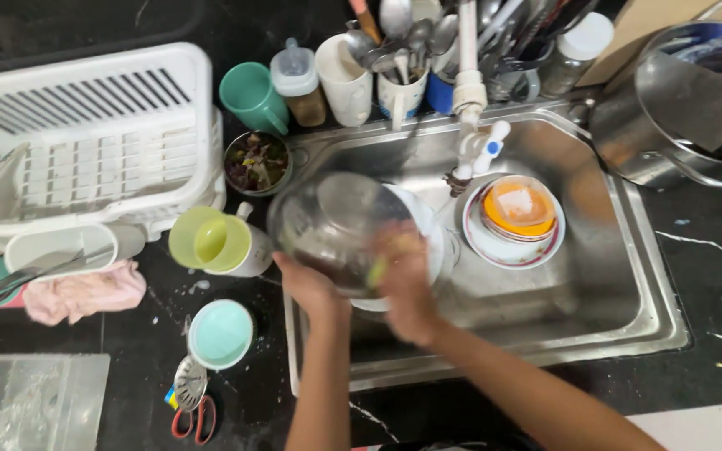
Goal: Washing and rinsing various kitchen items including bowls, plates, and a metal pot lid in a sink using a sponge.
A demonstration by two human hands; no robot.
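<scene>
While the white rack [85,134] sits far left on the black counter [712,276], a green cup [211,242] lies on its side just beside the sink [620,250]. The left hand [307,284] grips the rim of a glass bowl [336,225], holding it tilted over the sink. The right hand [403,292] is blurry; it looks closed on something yellow-green, maybe a sponge, pressed on the bowl. The wet bowl could slip and crack on the white dish below. Further right, a stack of plates [516,221] with an orange bowl sits under the tap [474,125], near enough to get bumped.
</scene>
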